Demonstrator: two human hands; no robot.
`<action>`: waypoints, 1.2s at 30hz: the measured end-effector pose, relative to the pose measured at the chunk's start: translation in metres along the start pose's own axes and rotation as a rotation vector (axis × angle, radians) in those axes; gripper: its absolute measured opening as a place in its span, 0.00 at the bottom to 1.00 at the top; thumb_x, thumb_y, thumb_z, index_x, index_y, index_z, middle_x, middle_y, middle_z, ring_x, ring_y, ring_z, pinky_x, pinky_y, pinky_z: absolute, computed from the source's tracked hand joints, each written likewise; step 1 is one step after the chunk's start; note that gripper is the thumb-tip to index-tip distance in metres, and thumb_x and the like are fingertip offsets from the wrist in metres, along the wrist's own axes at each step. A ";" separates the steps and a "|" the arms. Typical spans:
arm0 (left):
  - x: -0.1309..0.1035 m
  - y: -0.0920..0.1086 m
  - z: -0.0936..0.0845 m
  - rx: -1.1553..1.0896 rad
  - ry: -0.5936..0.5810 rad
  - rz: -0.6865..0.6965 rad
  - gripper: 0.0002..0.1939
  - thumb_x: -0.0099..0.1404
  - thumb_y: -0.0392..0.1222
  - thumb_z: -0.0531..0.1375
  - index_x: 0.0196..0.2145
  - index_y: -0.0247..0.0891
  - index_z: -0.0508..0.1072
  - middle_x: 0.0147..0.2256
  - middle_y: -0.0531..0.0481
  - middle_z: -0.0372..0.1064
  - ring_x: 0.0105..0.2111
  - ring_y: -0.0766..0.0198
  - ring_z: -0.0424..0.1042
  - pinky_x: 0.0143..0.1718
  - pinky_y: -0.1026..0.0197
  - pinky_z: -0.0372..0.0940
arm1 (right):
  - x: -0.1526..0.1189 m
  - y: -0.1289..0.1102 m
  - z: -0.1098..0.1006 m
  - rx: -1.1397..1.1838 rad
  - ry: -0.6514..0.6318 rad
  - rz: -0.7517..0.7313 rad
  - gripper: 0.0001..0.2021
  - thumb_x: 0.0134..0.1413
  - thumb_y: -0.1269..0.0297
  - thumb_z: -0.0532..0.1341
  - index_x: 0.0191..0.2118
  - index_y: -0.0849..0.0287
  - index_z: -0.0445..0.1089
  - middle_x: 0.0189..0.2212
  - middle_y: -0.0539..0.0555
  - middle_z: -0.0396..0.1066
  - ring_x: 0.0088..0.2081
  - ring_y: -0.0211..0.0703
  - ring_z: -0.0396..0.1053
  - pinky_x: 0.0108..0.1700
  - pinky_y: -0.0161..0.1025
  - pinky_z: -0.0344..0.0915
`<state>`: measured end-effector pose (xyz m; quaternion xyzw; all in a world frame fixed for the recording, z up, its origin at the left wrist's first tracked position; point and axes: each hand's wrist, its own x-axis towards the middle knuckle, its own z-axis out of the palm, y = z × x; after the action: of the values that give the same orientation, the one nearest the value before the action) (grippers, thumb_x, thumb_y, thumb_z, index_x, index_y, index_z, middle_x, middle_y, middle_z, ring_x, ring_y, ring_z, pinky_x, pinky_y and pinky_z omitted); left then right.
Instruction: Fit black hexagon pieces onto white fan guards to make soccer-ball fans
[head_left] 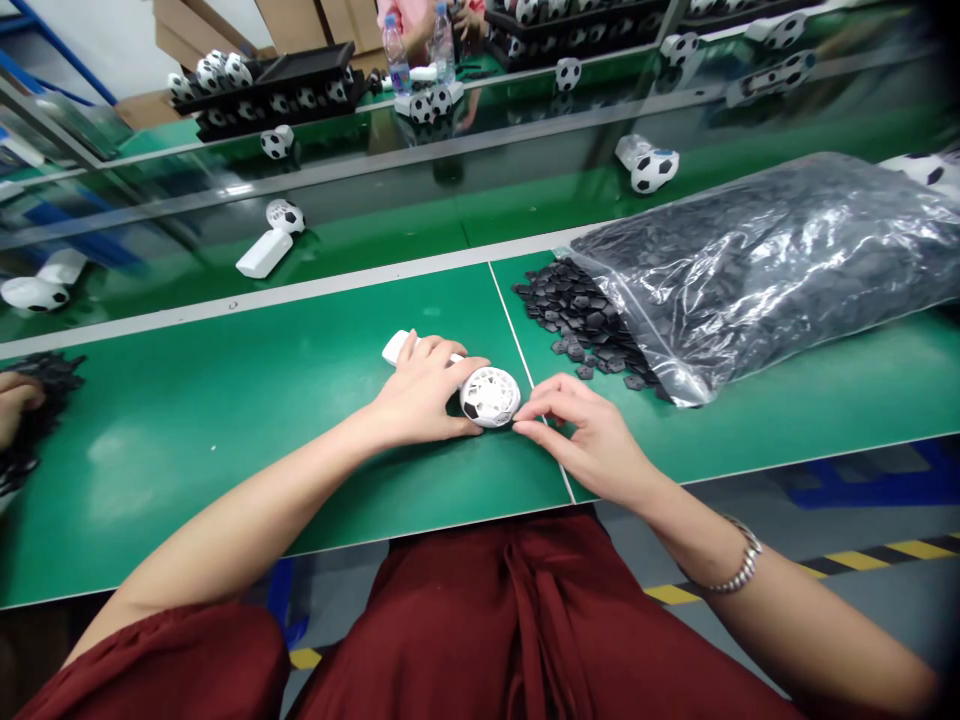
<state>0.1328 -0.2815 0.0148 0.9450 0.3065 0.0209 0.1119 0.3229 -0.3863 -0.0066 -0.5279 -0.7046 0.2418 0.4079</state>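
Note:
A white soccer-ball-shaped handheld fan lies on the green bench, its openwork grille facing up and its white handle pointing to the upper left. My left hand is closed around the fan from the left, thumb below the ball and fingers over the neck. One black patch shows on the ball's lower left. Close against the ball's right side, my right hand pinches thumb and forefinger together; what sits between the tips is too small to make out. Loose black pentagon pieces spill out beyond my right hand.
A large clear bag of black pieces lies at the right. Behind the bench, a green conveyor carries several soccer-ball fans. Another person's hand is at the left edge by more black pieces. Black trays stand across the line.

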 end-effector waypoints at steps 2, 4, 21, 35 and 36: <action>0.000 0.001 0.002 0.017 0.021 -0.007 0.34 0.49 0.57 0.62 0.52 0.44 0.62 0.48 0.44 0.59 0.51 0.49 0.54 0.56 0.38 0.36 | 0.002 0.004 0.005 0.019 0.031 0.008 0.02 0.53 0.66 0.60 0.31 0.57 0.70 0.32 0.52 0.63 0.35 0.40 0.63 0.37 0.38 0.63; 0.000 0.002 0.004 0.032 0.034 -0.008 0.34 0.48 0.57 0.62 0.51 0.43 0.63 0.47 0.44 0.60 0.50 0.49 0.54 0.56 0.38 0.37 | 0.002 0.008 0.009 0.043 0.049 0.010 0.01 0.52 0.67 0.61 0.31 0.57 0.69 0.32 0.52 0.62 0.35 0.40 0.63 0.38 0.39 0.63; 0.002 0.005 0.007 0.046 0.047 -0.020 0.33 0.48 0.58 0.62 0.50 0.43 0.64 0.46 0.44 0.60 0.49 0.48 0.54 0.56 0.37 0.38 | 0.002 0.012 0.019 0.087 0.122 -0.010 0.05 0.51 0.67 0.61 0.28 0.57 0.63 0.31 0.52 0.61 0.37 0.41 0.63 0.37 0.39 0.64; 0.001 0.000 0.009 0.057 0.053 0.011 0.34 0.47 0.60 0.63 0.48 0.40 0.65 0.45 0.43 0.61 0.48 0.49 0.56 0.56 0.37 0.36 | 0.006 0.011 0.019 0.056 -0.004 0.156 0.20 0.52 0.63 0.60 0.51 0.58 0.59 0.37 0.54 0.68 0.29 0.37 0.65 0.35 0.38 0.65; 0.001 0.000 0.008 0.047 0.042 0.023 0.34 0.47 0.60 0.63 0.47 0.40 0.65 0.45 0.43 0.61 0.49 0.49 0.56 0.56 0.37 0.36 | 0.008 0.012 0.015 0.057 -0.031 0.143 0.19 0.52 0.63 0.60 0.50 0.57 0.60 0.35 0.53 0.68 0.28 0.37 0.65 0.33 0.37 0.65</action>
<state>0.1341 -0.2823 0.0065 0.9503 0.2981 0.0348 0.0831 0.3158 -0.3740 -0.0217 -0.5614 -0.6641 0.2984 0.3934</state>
